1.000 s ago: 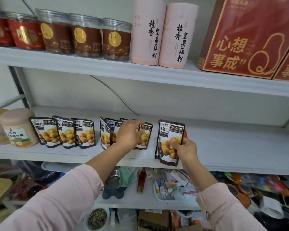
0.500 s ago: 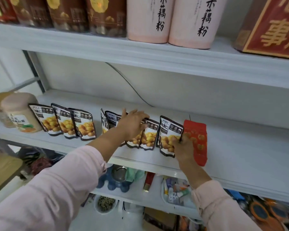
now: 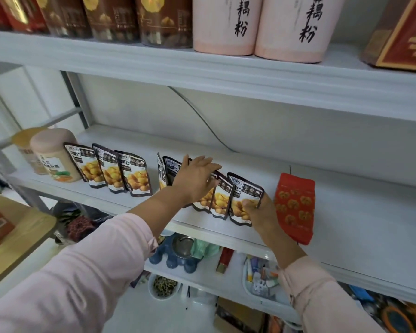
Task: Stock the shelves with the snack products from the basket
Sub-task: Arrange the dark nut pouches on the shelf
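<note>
Since one second ago, the end pouch (image 3: 246, 192) has gone from in front of the shelf lip into the row. The red pack (image 3: 294, 207) it covered now shows just to its right.

Head view:
- Your right hand (image 3: 262, 213) pinches the lower right edge of the end pouch, thumb on the printed front. This grip likely keeps the pouch upright and facing out while it settles against its neighbour.
- Your left hand (image 3: 195, 181) lies flat with straight, spread fingers against the middle pouches (image 3: 217, 198). It grasps nothing. Judge this as a brace, so the soft pouches do not topple as the new one joins them.
- The row stands along the front edge of the middle shelf (image 3: 360, 212), the pouches overlapping and leaning slightly.
- Three more pouches (image 3: 111, 169) stand to the left, apart from the braced group, beside a tan jar (image 3: 55, 157).
- The red pack stands just beside your right hand. Whether they touch cannot be told.
- The basket is not in view, so remaining stock cannot be judged.

Release the pinch only once the end pouch stands unaided.
</note>
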